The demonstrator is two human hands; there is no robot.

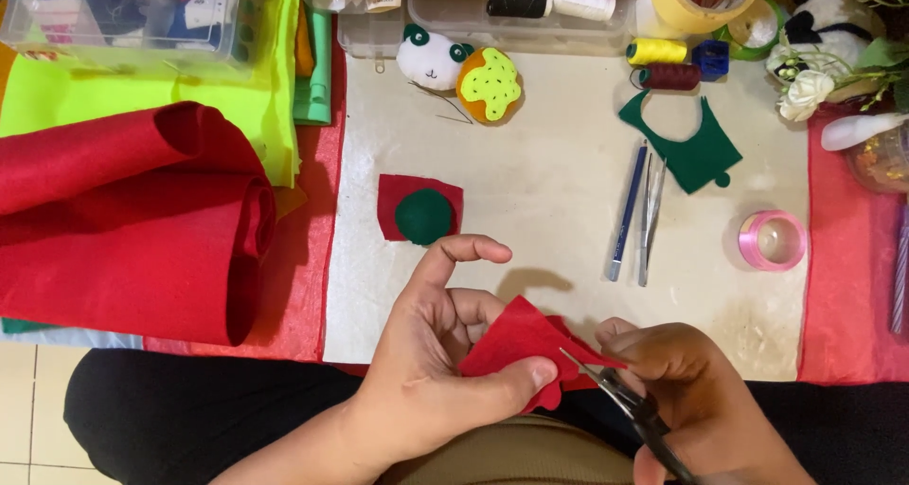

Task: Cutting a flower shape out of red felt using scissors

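- While the left hand (431, 371) pinches a red felt piece (519, 346) between thumb and fingers just off the bench's near edge, the right hand (686, 390) grips scissors (630, 409), blades meeting the felt.
- On the bench (549, 191) lie a green circle (424, 216) on a red square (390, 197), mid-bench, and a pink ribbon spool (773, 240) toward the right edge.
- Red felt rolls (133, 220) sit at the left edge.

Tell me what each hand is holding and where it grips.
Left hand pinches the red felt piece at its lower edge; right hand holds scissors by the handles.
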